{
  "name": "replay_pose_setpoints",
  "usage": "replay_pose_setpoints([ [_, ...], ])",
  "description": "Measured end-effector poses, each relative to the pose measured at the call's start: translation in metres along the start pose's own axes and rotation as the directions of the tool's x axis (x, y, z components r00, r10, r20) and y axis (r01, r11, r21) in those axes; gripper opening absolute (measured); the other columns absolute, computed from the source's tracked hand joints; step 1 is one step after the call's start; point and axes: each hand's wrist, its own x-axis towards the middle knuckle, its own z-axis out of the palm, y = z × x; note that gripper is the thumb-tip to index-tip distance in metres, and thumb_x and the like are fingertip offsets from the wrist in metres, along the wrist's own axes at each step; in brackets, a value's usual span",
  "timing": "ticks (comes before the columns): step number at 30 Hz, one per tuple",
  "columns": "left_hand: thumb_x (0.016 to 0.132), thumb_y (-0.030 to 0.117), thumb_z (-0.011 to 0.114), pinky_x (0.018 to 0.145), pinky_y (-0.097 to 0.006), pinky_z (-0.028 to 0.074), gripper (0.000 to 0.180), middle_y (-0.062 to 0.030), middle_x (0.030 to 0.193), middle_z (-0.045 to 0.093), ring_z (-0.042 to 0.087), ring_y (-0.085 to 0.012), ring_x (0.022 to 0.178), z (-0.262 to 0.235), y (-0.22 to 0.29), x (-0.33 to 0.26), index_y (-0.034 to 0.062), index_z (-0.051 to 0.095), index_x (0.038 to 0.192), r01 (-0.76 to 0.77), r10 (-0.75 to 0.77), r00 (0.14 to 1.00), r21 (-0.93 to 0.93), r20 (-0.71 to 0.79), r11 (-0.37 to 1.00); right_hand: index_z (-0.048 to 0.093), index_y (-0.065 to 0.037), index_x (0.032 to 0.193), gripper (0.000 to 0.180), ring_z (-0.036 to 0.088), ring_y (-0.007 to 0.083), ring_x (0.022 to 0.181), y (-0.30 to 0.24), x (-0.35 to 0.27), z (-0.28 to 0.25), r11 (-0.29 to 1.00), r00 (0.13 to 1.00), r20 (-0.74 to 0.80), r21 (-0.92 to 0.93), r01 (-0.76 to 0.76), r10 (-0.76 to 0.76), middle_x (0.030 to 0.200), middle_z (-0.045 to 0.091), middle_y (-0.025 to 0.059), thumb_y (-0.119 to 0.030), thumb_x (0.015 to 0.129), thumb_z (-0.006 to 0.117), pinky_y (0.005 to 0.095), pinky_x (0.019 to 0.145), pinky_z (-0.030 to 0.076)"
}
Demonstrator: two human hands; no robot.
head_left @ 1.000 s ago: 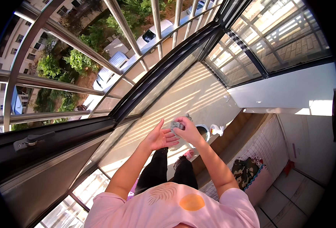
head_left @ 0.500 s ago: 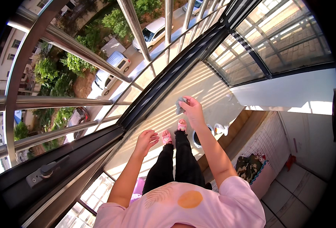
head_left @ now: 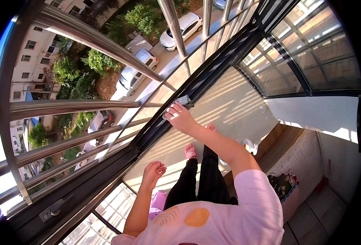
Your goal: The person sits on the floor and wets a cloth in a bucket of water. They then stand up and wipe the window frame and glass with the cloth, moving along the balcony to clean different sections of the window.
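My right hand (head_left: 180, 118) reaches across to the dark window frame (head_left: 213, 61), fingers bent over a crumpled grey cloth (head_left: 183, 100). Part of the cloth shows beyond the fingers, against the frame; the rest is hidden under the hand. Lower and to the left, my left hand (head_left: 153, 174) hangs in the air with its fingers loosely curled and slightly apart. It holds nothing and touches nothing. The nearest thing to it is the sill side of the window frame.
Metal bars (head_left: 103, 49) stand outside the window, above parked cars (head_left: 182, 30) and trees. A window latch (head_left: 52, 210) sits at lower left. Glazed panes (head_left: 311, 53) and a low white wall (head_left: 311, 116) lie to the right. A white plastic item (head_left: 250, 146) is on the floor.
My right hand has moved left with the grey cloth, from above the floor to the window frame. My left hand stays low, fingers a little more curled. The view has shifted.
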Motion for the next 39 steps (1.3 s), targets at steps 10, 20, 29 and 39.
replay_pose_setpoints([
  [10,0.090,0.010,0.050,0.082,-0.036,0.050,0.014,-0.0133,0.096,0.059,0.061,-0.0247,0.087,0.063,0.016,0.009,0.0009,0.051,0.101,0.050,-0.047,0.998,0.117,-0.031,0.992,0.065,-0.010,0.088,0.014,0.057,0.0199,0.099,0.239,0.004,-0.116,0.891,0.951,-0.221,-0.354,-0.285,0.217,0.096,0.064,0.0009,-0.010,0.074,0.061,0.0401,0.096,0.038],
  [20,0.091,0.011,0.050,0.081,-0.035,0.050,0.014,-0.0132,0.097,0.061,0.062,-0.0242,0.088,0.149,0.039,0.038,0.0016,0.052,0.102,0.083,-0.100,0.994,0.336,0.033,0.938,0.060,-0.007,0.086,0.015,0.058,0.0213,0.092,0.317,0.011,-0.152,0.991,0.998,-0.042,-0.119,-0.053,0.048,0.089,0.061,0.0058,-0.008,0.071,0.062,0.0333,0.088,0.044],
  [29,0.092,0.011,0.050,0.080,-0.034,0.051,0.014,-0.0132,0.096,0.061,0.063,-0.0240,0.086,0.178,0.054,0.062,0.0009,0.052,0.102,0.100,-0.106,0.994,0.384,-0.005,0.918,0.061,-0.007,0.080,0.009,0.053,0.0250,0.101,0.441,0.024,-0.192,0.768,0.901,-0.281,-0.473,-0.431,0.332,0.095,0.057,0.0084,-0.009,0.071,0.059,0.0374,0.092,0.040],
  [39,0.092,0.011,0.050,0.081,-0.034,0.051,0.014,-0.0124,0.095,0.061,0.063,-0.0231,0.086,0.211,0.073,0.066,0.0011,0.052,0.102,0.082,-0.104,0.994,0.405,0.033,0.910,0.058,-0.004,0.090,0.017,0.052,0.0294,0.102,0.443,0.044,-0.191,0.536,0.821,-0.359,-0.628,-0.564,0.444,0.101,0.055,0.0151,-0.007,0.073,0.055,0.0373,0.085,0.045],
])
